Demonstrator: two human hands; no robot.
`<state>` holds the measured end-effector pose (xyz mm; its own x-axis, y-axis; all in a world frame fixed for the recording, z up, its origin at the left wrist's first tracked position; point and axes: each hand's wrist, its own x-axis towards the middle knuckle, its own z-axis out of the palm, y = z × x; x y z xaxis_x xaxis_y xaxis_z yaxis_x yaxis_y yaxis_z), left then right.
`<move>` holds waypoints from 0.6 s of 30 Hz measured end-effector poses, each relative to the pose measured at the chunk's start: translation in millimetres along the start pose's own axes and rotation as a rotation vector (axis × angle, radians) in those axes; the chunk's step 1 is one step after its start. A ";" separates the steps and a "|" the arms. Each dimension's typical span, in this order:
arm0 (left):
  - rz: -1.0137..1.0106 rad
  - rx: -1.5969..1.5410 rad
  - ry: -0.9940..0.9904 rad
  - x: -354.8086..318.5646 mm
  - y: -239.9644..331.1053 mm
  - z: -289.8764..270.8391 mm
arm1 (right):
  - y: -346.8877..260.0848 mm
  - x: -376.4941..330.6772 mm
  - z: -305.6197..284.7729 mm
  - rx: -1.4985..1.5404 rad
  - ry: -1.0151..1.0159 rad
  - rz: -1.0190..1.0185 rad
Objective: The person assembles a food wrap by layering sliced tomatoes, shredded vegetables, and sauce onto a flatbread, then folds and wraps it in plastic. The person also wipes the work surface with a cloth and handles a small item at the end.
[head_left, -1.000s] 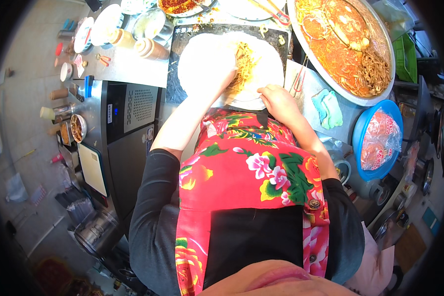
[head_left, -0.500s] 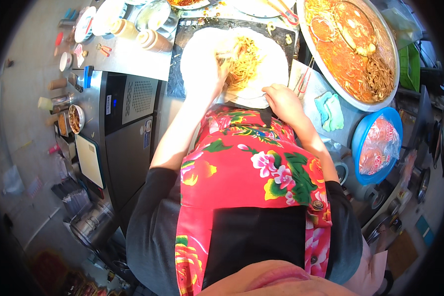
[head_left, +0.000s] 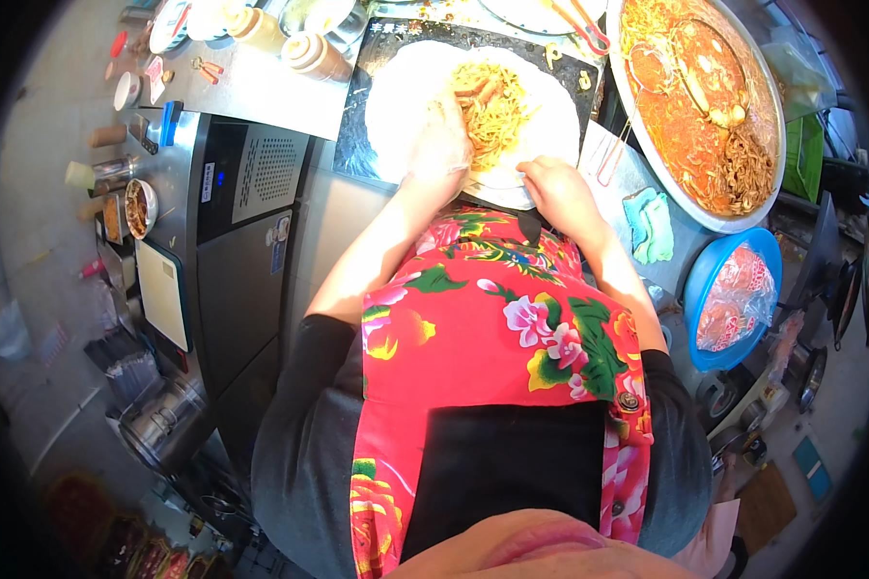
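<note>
A large pale round flatbread (head_left: 403, 96) lies on a black board (head_left: 355, 145) in front of me, a heap of yellowish shredded filling (head_left: 497, 121) on its middle. My left hand (head_left: 444, 140) rests over the heap's left side, its fingers stretched out onto the shreds; strong glare washes out the back of the hand. At the flatbread's near right edge, my right hand (head_left: 555, 188) has its fingertips pinched together on the rim.
At right stands a big white-rimmed basin (head_left: 700, 106) of reddish food. Tongs (head_left: 584, 24), a green cloth (head_left: 650, 225) and a blue basin (head_left: 693, 328) holding bagged pink items are nearby. Squeeze bottles (head_left: 317, 58) stand at left, above a dark cabinet (head_left: 246, 222).
My left fingers, curled beside the filling before, now extend over it. The right hand keeps to the flatbread's rim. The whole view has shifted slightly.
</note>
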<state>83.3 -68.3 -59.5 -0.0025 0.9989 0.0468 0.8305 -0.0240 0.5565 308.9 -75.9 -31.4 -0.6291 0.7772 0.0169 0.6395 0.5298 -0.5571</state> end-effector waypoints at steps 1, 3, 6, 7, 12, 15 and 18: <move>0.003 0.105 -0.039 4.3 0.0 4.3 | -1.9 0.7 1.3 0.009 -0.003 -0.005; 0.032 0.234 -0.097 7.2 -2.1 11.8 | -5.5 1.5 3.8 0.020 0.033 -0.045; 0.078 0.317 -0.143 4.8 -7.6 18.5 | -8.9 1.7 4.7 0.014 0.049 -0.053; 0.073 0.344 -0.145 3.2 -8.7 19.2 | -9.4 1.2 4.0 0.004 0.047 -0.049; 0.099 0.396 -0.131 2.7 -7.4 15.3 | -8.6 -1.9 0.8 -0.002 0.039 -0.040; 0.047 0.379 -0.168 7.8 -2.9 10.3 | -9.3 -3.9 3.7 0.000 0.029 -0.041; -0.049 0.289 -0.207 8.6 3.6 4.2 | -12.0 -6.2 8.7 0.021 0.024 -0.044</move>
<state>88.6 -59.5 -60.6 0.0419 0.9863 -0.1598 0.9554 0.0072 0.2951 301.3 -90.1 -32.1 -0.6455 0.7612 0.0621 0.6015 0.5568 -0.5729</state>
